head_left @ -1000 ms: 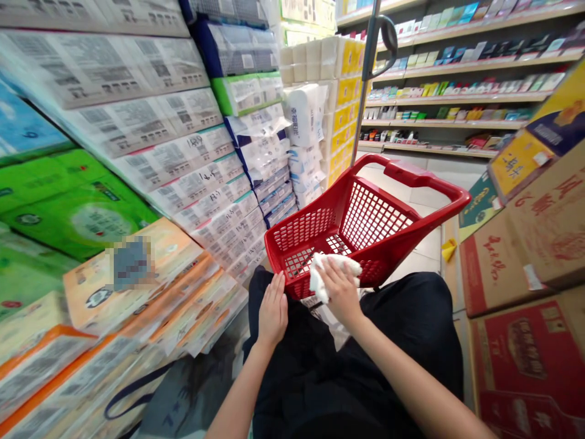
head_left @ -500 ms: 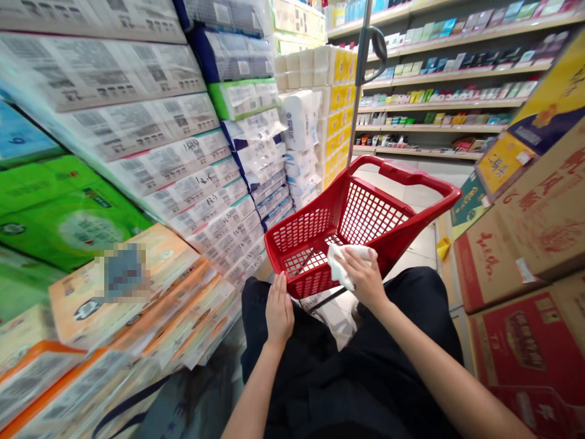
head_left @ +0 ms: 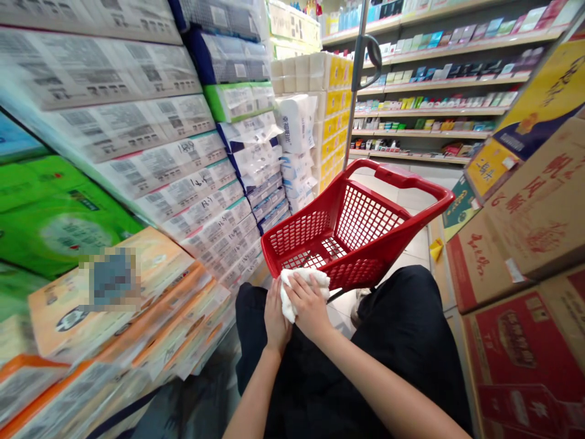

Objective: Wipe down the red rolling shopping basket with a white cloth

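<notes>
A red plastic shopping basket (head_left: 365, 265) with lattice sides and a raised pull handle tilts in front of my knees. My left hand (head_left: 276, 320) holds its near left corner, fingertips up at the rim and thumb out of sight. Under my right hand (head_left: 308, 305) is a folded white cloth (head_left: 319, 278), gripped by the fingers and pressed against the basket's near rim. The cloth sits right beside my left fingers. My palms and the cloth's underside are hidden.
Stacked tissue packs (head_left: 159, 164) rise at the left, with orange packs (head_left: 155, 262) lower down. Cardboard boxes (head_left: 516, 244) line the right side. Behind the basket stand a metal pole with a handle (head_left: 359, 73) and product shelves (head_left: 425, 113). A yellow scrap (head_left: 436, 249) lies at right.
My right hand has slid the cloth leftward along the near rim, up to my left hand. The left hand stays at the corner. The view has shifted slightly.
</notes>
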A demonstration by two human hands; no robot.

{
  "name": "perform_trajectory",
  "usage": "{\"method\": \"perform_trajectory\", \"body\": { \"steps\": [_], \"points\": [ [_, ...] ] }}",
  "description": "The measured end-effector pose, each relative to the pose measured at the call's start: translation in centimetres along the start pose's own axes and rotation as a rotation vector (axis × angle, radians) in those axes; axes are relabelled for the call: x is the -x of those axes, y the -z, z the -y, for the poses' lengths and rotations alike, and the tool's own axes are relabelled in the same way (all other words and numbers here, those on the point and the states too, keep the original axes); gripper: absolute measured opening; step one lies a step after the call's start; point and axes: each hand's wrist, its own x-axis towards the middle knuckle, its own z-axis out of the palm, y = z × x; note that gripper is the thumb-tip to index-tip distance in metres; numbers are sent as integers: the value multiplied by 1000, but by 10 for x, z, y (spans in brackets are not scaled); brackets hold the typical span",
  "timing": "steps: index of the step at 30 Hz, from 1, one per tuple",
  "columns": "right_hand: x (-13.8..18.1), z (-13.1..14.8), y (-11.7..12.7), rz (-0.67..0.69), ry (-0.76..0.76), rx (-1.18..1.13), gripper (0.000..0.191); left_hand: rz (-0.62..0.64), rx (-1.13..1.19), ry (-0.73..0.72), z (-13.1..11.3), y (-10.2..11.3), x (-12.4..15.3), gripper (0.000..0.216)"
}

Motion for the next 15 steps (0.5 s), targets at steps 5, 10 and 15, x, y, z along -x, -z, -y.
{"method": "perform_trajectory", "body": {
  "steps": [5,10,15],
  "points": [
    [2,-8,2,3,51,-26,52,4,-22,2,2,-2,2,56],
    [2,-23,15,58,104,-25,53,6,-42,22,-5,0,1,53],
    [11,-72,47,18,31,75,56,-25,-36,49,-12,0,-2,53]
  ]
}}
